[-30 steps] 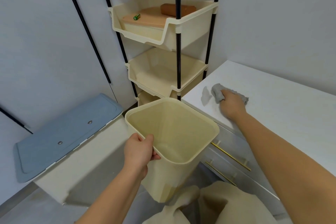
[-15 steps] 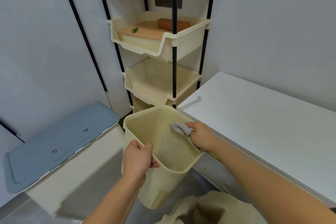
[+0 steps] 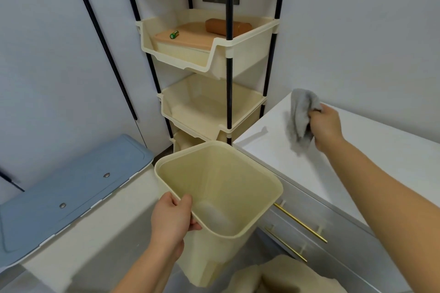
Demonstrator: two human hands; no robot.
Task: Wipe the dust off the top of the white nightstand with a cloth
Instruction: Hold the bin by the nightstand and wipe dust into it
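The white nightstand (image 3: 371, 173) fills the right side, with gold handles on its drawer fronts. My right hand (image 3: 327, 127) is closed around a crumpled grey cloth (image 3: 300, 121), held at the top's far left corner, the cloth hanging down onto or just above the surface. My left hand (image 3: 172, 217) grips the near rim of an empty cream plastic bin (image 3: 221, 200), tilted and held against the nightstand's left front edge, just below the top.
A cream tiered rack (image 3: 209, 59) with black poles stands behind the bin; its upper tray holds a brown block and a small green battery. A white box with a blue lid (image 3: 71, 185) stands at left. Beige fabric (image 3: 285, 276) lies at the bottom.
My right hand carried the cloth from over the bin's mouth back up to the far left corner of the nightstand top. The bin stays in my left hand.
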